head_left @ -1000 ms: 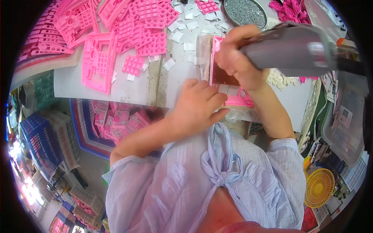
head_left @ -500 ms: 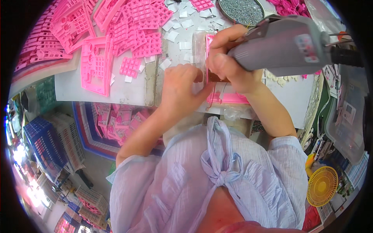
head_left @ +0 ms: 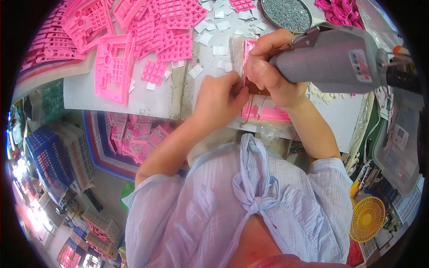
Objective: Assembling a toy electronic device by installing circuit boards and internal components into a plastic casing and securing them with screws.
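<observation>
My right hand (head_left: 272, 73) is wrapped round a grey electric screwdriver (head_left: 328, 58), tilted with its back end toward the right. Its tip is hidden behind my fingers. Below it lies a pink plastic casing (head_left: 268, 115) with a brown circuit board (head_left: 258, 88) in it and thin wires at the near end. My left hand (head_left: 219, 99) is at the casing's left edge, fingers curled and thumb tip against the board's edge. Whatever sits between those fingertips is hidden.
Pink keypad sheets (head_left: 176, 47) and pink casings (head_left: 111, 69) lie to the left, white paper squares (head_left: 220, 50) nearer the middle. A round tray (head_left: 308, 13) of small grey metal pieces stands at the back. Below the table's left part sits a bin (head_left: 94, 147) with pink packets.
My left hand has moved right and closed in on the casing's edge, its thumb now at the board. The screwdriver stays over the casing. The whole view has shifted slightly.
</observation>
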Demonstrator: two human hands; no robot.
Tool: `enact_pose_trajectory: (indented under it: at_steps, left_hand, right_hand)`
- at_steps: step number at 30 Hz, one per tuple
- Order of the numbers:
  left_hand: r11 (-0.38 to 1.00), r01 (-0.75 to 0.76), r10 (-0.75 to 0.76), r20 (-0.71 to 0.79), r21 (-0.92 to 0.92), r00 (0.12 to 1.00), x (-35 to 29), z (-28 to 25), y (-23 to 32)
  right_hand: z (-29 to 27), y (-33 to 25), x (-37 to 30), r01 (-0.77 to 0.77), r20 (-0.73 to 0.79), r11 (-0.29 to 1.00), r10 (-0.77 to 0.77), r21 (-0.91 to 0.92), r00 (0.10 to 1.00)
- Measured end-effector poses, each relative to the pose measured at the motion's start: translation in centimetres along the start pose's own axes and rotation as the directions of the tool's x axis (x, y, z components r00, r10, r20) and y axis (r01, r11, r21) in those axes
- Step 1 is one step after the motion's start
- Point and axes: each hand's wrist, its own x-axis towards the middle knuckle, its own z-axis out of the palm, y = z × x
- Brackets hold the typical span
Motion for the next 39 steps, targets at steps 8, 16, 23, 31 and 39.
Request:
enact_pose_trajectory:
  at_steps: [8, 16, 23, 31, 39]
  left_hand:
    - [1.000, 0.002, -0.003, -0.019, -0.023, 1.000, 0.2, 0.3, 0.0]
    - [0.998, 0.032, -0.033, -0.024, -0.051, 0.999, 0.2, 0.2, 0.3]
    - [0.998, 0.000, -0.003, -0.036, -0.061, 0.999, 0.1, 0.3, 0.1]
    - [0.999, 0.000, -0.001, -0.032, -0.044, 0.999, 0.0, 0.4, 0.0]
    - [0.987, -0.152, 0.157, -0.118, 0.052, 0.980, 0.0, -0.9, 1.8]
  right_hand:
    - [-0.7, -0.1, -0.1, -0.029, -0.026, 0.987, 0.033, 0.157, 0.999]
    - [0.0, -0.1, 0.2, 0.029, 0.012, 0.999, -0.029, -0.029, 1.000]
    - [0.2, -0.4, 0.1, 0.029, 0.037, 0.993, -0.025, -0.114, 0.999]
    - [-0.3, -0.4, 0.0, 0.069, 0.075, 0.996, -0.072, 0.052, 0.995]
    - [-0.3, -3.3, -0.3, 0.093, 0.016, 0.957, -0.101, 0.274, 0.995]
